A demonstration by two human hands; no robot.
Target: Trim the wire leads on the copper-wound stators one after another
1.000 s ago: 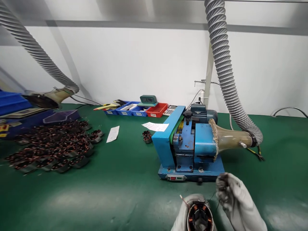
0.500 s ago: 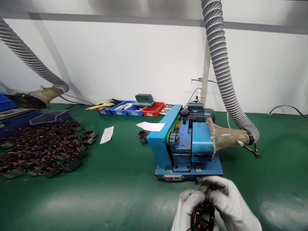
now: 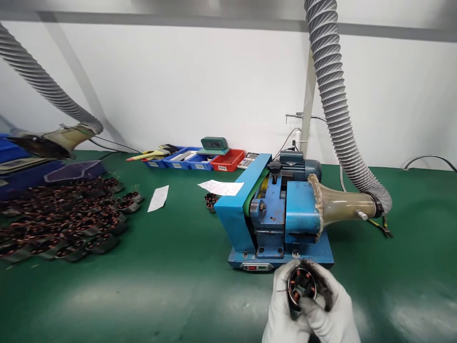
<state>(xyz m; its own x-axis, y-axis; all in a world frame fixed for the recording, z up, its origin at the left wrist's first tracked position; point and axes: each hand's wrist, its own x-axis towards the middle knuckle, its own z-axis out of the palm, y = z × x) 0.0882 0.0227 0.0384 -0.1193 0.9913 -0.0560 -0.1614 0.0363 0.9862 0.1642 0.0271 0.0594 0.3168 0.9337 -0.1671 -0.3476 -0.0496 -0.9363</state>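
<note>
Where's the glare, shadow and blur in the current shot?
Head view: pale glare on the green tabletop, near edge and lower right; head view: shadow on the wall beside the left hose; head view: pile of wound parts smeared, clock digits hard to read; head view: blue machine fairly crisp, held ring showing distinguishable copper.

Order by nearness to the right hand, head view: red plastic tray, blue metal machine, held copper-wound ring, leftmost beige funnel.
1. Copper-wound ring: in right hand
2. Blue metal machine: just ahead
3. Red plastic tray: back left
4. Beige funnel: far left
</note>
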